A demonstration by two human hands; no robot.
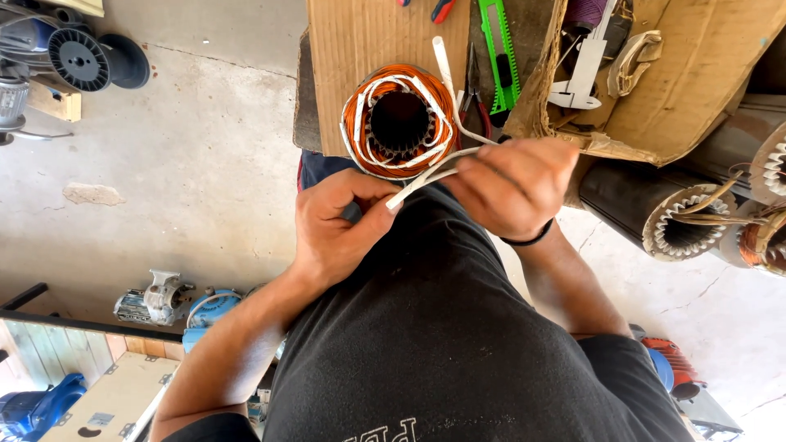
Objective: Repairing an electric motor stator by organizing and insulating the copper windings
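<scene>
Black shirt (426,327) closest to the lens, filling the near middle. Just beyond it, left hand (336,225) pinching the near end of the white tubes (426,176) between thumb and fingertips. Right hand (512,184) clenched around the same tubes a little farther along, black band (528,240) on its wrist. Tubes running from both hands to the orange wire coil (399,121), standing on end just beyond the hands, its dark hollow facing up, white loops laid around its rim. Underneath, brown cardboard (360,41) covering the tabletop. Right of the coil, pliers (473,90) and a green knife (498,53). Farther right, a torn cardboard box (696,82). Far left, a black spool (80,59) on the concrete floor (205,164).
</scene>
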